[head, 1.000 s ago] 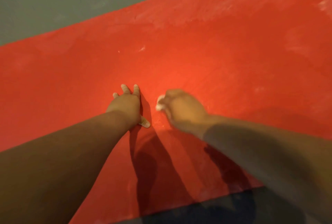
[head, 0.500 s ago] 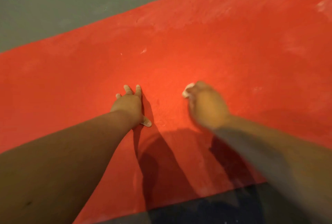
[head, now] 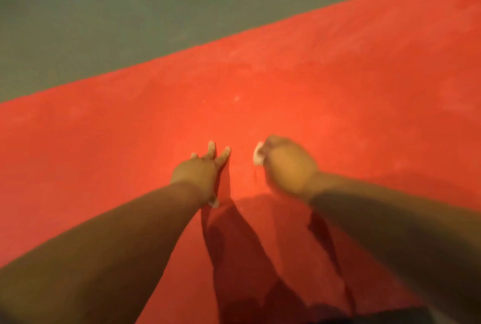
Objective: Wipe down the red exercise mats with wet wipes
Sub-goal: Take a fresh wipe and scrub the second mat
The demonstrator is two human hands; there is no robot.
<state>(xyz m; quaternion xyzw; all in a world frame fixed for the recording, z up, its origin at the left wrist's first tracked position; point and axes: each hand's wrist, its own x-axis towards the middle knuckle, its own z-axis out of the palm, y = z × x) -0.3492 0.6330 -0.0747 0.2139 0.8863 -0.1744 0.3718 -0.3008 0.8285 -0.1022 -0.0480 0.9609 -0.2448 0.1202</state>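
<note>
– On the grey floor, how is the mat laid?
– Flat. Its long axis is seen running from lower left to upper right, and the far edge slants the same way.
– And the hands?
– The left hand is pressed on the mat, arm extended, fingers straight and spread. The right hand, just beside it, is blurred. Its fingers are curled round a white wipe, which is held low over the mat's middle and protrudes leftward from the fist.
</note>
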